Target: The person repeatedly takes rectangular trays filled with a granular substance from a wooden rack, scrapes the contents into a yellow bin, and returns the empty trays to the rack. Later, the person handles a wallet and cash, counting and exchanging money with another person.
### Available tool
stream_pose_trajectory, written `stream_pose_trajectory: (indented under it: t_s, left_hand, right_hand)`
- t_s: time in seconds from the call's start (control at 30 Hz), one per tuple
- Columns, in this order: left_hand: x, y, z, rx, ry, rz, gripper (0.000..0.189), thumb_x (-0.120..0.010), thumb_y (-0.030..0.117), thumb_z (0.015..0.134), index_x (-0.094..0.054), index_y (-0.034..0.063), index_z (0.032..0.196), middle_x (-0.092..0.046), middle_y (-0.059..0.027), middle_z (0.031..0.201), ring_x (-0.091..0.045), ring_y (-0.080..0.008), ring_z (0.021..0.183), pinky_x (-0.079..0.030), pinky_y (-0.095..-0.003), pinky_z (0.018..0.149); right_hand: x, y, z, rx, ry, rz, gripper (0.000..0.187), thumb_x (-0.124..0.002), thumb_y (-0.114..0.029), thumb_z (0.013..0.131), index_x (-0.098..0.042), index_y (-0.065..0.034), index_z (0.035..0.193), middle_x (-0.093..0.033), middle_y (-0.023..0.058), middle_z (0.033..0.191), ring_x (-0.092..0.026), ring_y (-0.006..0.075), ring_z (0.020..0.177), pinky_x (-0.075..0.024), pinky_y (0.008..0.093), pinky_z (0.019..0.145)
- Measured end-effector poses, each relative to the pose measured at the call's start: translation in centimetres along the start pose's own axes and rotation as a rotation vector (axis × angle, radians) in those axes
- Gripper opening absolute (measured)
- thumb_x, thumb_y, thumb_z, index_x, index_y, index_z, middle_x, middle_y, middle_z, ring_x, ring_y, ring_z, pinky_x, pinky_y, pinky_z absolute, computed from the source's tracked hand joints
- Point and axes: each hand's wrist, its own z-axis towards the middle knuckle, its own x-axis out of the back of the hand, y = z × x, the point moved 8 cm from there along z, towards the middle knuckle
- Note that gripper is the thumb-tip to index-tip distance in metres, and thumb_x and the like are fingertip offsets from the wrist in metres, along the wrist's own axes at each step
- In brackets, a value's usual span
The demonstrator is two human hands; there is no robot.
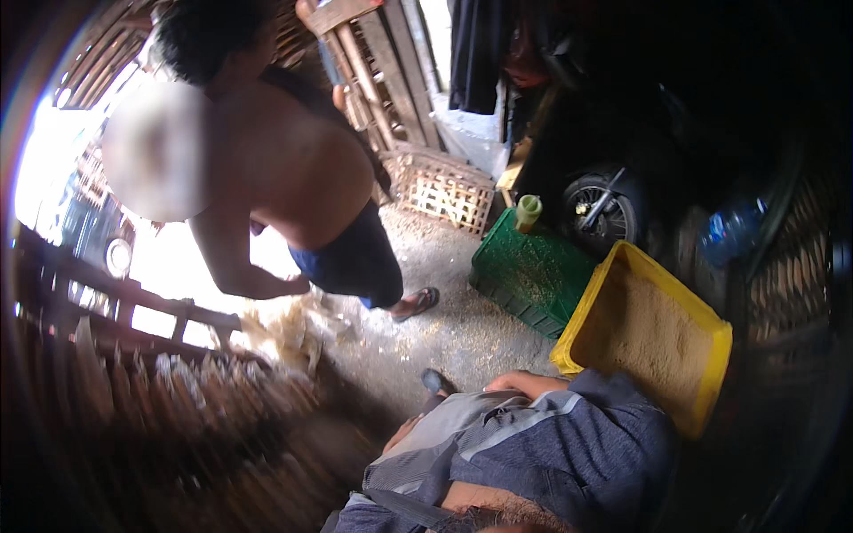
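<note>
My left hand [402,432] rests low at the left side of my body, mostly hidden by my grey and blue shirt. Across the front of my waist lies my right hand [510,382], its fingers partly covered by the shirt. I see nothing held in either hand, but their closure is unclear. Beside my right arm is a yellow plastic crate [718,356] with tan, powdery material [640,326] inside. A green plastic crate [533,273] adjoins it, with scattered grains and a pale green cup [528,212] on top.
Another person [293,160] bends forward at the left, wearing dark blue shorts. A woven basket [443,193] stands beyond on the concrete floor [413,353], which has scattered grains. A motorcycle wheel [602,210] and plastic bottle [732,231] are at the right; slatted wood [186,393] borders the left.
</note>
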Motion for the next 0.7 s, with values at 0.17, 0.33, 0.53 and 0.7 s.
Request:
stream_pose_trajectory:
  t_s: [0.17, 0.33, 0.53, 0.7]
  left_hand:
    - [15.2, 11.0, 10.2, 0.248, -0.075, -0.376, 0.067, -0.059, 0.051, 0.101, -0.047, 0.0062, 0.149, -0.065, -0.0175, 0.133, -0.066, -0.0285, 0.114, -0.050, -0.0396, 0.092]
    - [23.3, 24.0, 17.9, -0.133, -0.045, -0.217, 0.074, -0.063, 0.053, 0.097, -0.047, 0.0024, 0.148, -0.065, -0.0170, 0.123, -0.067, -0.0252, 0.105, -0.050, -0.0327, 0.083]
    - [28.4, 24.1, 22.4, 0.084, -0.118, -0.223, 0.070, -0.064, 0.051, 0.097, -0.049, 0.0039, 0.146, -0.066, -0.0112, 0.122, -0.069, -0.0255, 0.104, -0.051, -0.0387, 0.078]
    - [32.6, 29.2, 26.2, 0.069, -0.110, -0.325, 0.062, -0.065, 0.046, 0.098, -0.053, 0.0052, 0.143, -0.066, -0.0082, 0.117, -0.068, -0.0217, 0.102, -0.051, -0.0354, 0.075]
  right_hand:
    - [15.8, -8.5, -2.2, -0.367, 0.330, 0.152, 0.050, -0.057, -0.048, 0.097, -0.075, -0.0021, 0.105, -0.075, 0.0182, 0.087, -0.074, 0.0290, 0.069, -0.0588, 0.0432, 0.058]
    - [29.9, -16.4, -8.8, -0.010, 0.942, 0.825, 0.030, -0.058, -0.028, 0.094, -0.071, -0.0001, 0.090, -0.071, 0.0093, 0.070, -0.070, 0.0203, 0.058, -0.0548, 0.0377, 0.057]
    - [50.9, -21.9, -21.7, 0.238, 1.568, 0.866, 0.025, -0.063, -0.027, 0.095, -0.069, -0.0025, 0.096, -0.069, 0.0073, 0.076, -0.067, 0.0162, 0.058, -0.0528, 0.0331, 0.056]
    - [70.9, -31.9, -37.2, 0.414, 1.908, 0.478, 0.025, -0.067, -0.027, 0.097, -0.068, -0.0039, 0.105, -0.069, 0.0067, 0.080, -0.067, 0.0194, 0.060, -0.0540, 0.0344, 0.060]
